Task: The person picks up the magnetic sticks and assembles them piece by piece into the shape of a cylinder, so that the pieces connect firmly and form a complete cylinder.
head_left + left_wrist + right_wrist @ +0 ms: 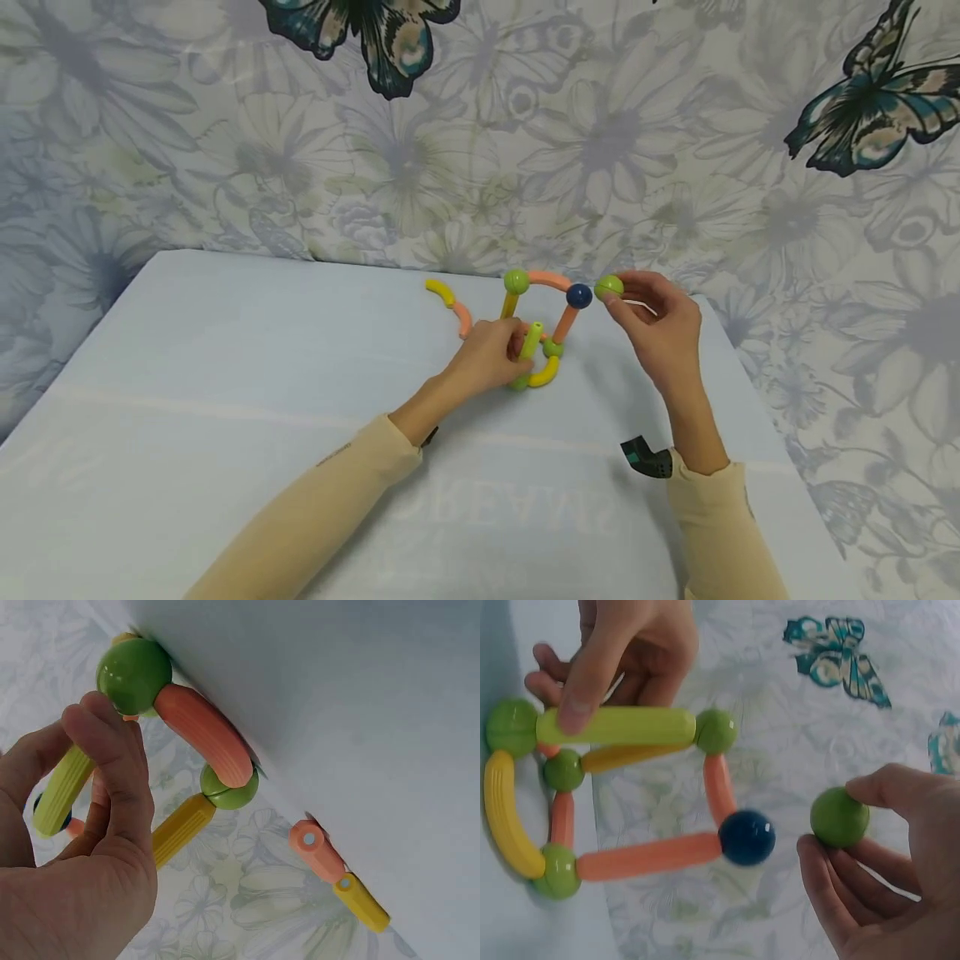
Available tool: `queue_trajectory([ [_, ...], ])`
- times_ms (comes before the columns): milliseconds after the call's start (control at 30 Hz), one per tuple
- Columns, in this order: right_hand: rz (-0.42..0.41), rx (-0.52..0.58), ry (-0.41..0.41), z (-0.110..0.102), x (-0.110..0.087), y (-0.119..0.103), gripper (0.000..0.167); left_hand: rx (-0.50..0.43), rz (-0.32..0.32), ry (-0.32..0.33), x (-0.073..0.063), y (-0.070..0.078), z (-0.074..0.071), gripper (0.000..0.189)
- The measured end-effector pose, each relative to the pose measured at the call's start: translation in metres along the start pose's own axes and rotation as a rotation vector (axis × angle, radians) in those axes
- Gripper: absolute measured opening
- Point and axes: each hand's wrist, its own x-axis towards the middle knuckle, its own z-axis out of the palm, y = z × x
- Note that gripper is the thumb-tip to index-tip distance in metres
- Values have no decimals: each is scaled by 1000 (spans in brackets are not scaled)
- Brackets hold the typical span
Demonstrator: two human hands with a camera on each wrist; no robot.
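Observation:
My left hand pinches an upright light green rod between thumb and fingers. The rod's lower end meets a green ball on the tabletop; its top bears no ball. It belongs to a toy frame of balls and rods, with a curved yellow rod at the base. An orange rod stands upright under a dark blue ball. A curved orange rod links that ball to another green ball. Right of the blue ball and apart from it, my right hand holds a loose green ball by its fingertips.
Left of the frame, a curved yellow piece and a curved orange piece lie end to end on the white table. Behind the table's far edge rises a wall with flowers and butterflies.

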Motion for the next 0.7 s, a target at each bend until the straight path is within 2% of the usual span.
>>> queue_trajectory([
  [133, -101, 1, -155, 12, -5, -10, 31, 1, 57, 27, -7, -2, 1, 18],
  [333, -121, 45, -325, 30, -12, -10, 31, 3, 114, 55, -11, -3, 1, 20],
  [467, -131, 62, -378, 36, -14, -7, 31, 11, 108, 38, -12, -2, 2, 21],
  [700, -143, 74, -399, 38, -16, -3, 33, 10, 86, 21, -11, 1, 2, 21],
])
